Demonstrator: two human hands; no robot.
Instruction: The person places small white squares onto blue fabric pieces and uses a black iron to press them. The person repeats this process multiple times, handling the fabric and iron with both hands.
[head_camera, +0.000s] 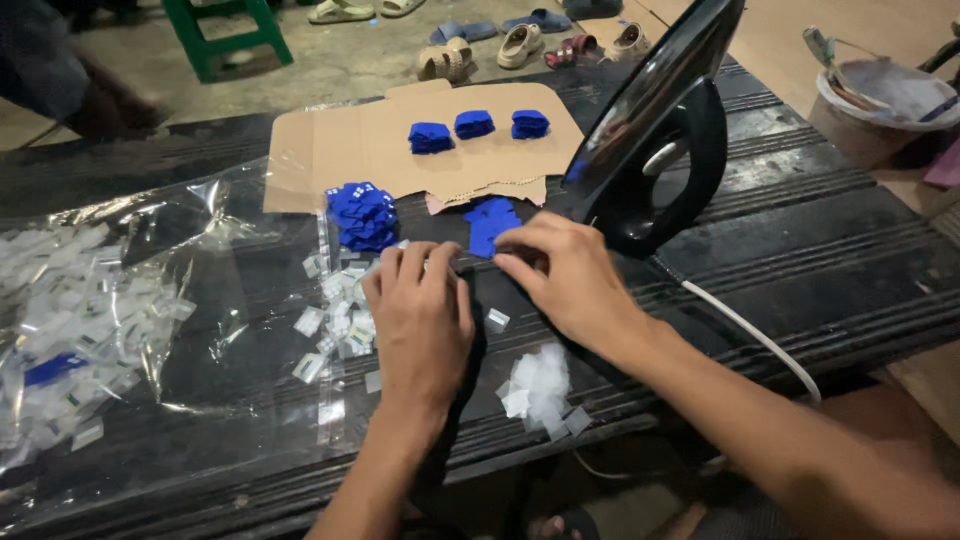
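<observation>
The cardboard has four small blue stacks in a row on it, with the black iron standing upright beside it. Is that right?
Not quite: the head view shows three blue stacks in a row on the cardboard, not four. The rest holds: the black iron stands upright beside it.

The table (800, 270) is dark, ribbed and matt, with a dull sheen along its ridges. On it beside the iron (655, 150), whose black plastic shell is glossy and mirror-smooth, lies a flat sheet of brown cardboard (340, 150), matt and rough-edged. Small blue squares (365, 215), stacked near the cardboard, look like matt cloth or paper; which one cannot be told. Left of the cardboard a clear plastic bag (180, 300) is crinkled and shiny. The little white packets (540, 385) near the table's front edge look thin, glossy and translucent. The iron's white cord (750, 335) is smooth.
</observation>
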